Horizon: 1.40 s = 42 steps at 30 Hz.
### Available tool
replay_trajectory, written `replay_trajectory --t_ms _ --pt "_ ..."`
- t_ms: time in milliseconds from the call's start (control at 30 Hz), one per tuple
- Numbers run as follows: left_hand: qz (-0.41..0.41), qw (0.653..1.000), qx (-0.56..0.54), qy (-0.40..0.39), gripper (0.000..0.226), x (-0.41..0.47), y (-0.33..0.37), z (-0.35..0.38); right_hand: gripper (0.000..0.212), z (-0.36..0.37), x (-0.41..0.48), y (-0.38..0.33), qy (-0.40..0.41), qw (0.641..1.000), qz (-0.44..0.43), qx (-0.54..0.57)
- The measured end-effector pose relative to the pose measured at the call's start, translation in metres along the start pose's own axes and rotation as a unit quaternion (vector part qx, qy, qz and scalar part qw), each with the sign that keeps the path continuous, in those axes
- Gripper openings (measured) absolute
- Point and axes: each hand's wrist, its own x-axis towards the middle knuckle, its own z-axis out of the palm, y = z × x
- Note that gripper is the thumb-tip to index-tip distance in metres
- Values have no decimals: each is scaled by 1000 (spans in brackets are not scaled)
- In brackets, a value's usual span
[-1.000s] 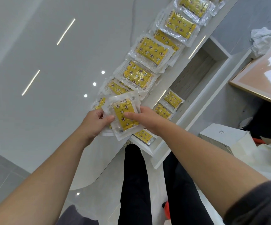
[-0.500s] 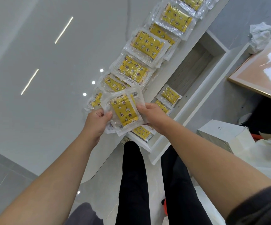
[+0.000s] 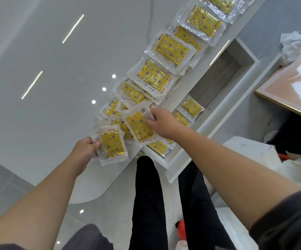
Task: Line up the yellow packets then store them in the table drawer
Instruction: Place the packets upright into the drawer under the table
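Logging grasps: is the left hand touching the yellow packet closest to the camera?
Touching. The head view shows the left hand pinching the clear left border of the near packet, thumb on top; the right hand pinches a second packet.

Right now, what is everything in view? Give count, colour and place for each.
Row of yellow star-printed packets in clear plastic wrap: about eight, overlapping; yellow; along table edge.
Left-held packet: one, yellow, table's near end.
Right-held packet: one, yellow, row's near end.
Drawer packets: at least three, yellow, drawer's near end.
Open drawer: one, white with grey floor, below table edge.
Glossy table: one, white, left.
Flat box: one, white, right of drawer.
Framed board: one, pinkish, gold frame, far right.
Crumpled wad: one, white, top right.
Legs: two, black trousers, bottom centre.
Left hand: one, grips left-held packet.
Right hand: one, pinches right-held packet.
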Motion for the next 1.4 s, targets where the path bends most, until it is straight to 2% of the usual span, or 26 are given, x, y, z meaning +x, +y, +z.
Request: replay_trajectory --t_ms 67,133,267,367,567,700,767,900,967,1033,1100,1233,1400 --pt "-15 1000 12 -14 18 4 -10 -11 28 13 4 -10 -21 996 -23 -86" --pt "-22 999 23 -24 13 7 -15 -19 17 29 9 -20 -22 985 -48 -164" --pt "-13 999 42 -15 15 14 -16 -35 18 60 21 -32 59 940 -148 -301" --pt "-8 999 38 -20 21 14 -12 -37 21 69 27 -40 88 923 -164 -336" --pt "-1 999 15 -30 20 14 -8 -36 25 70 30 -46 90 927 -148 -333" --pt "13 999 -16 -29 20 7 -9 -36 18 68 30 -45 60 939 -127 -315" --pt "22 997 -58 -40 20 -1 -3 -31 12 64 28 -42 39 957 -115 -264" --pt "48 990 -104 -85 14 -21 16 -6 38 29 10 -19 5 986 -112 -124" --pt "56 987 -112 -105 13 -30 28 17 36 0 -5 3 -7 990 -107 -86" --pt "60 984 -120 -121 12 -38 43 48 31 -32 -15 30 -10 996 -81 -44" --pt "62 981 -122 -140 13 -44 59 84 33 -65 -21 60 -2 999 -48 -15" --pt "66 979 -130 -145 7 -46 85 168 29 -131 -17 127 38 999 23 31" --pt "-20 960 -230 -155 17 -35 106 284 25 -201 19 197 85 987 111 80"
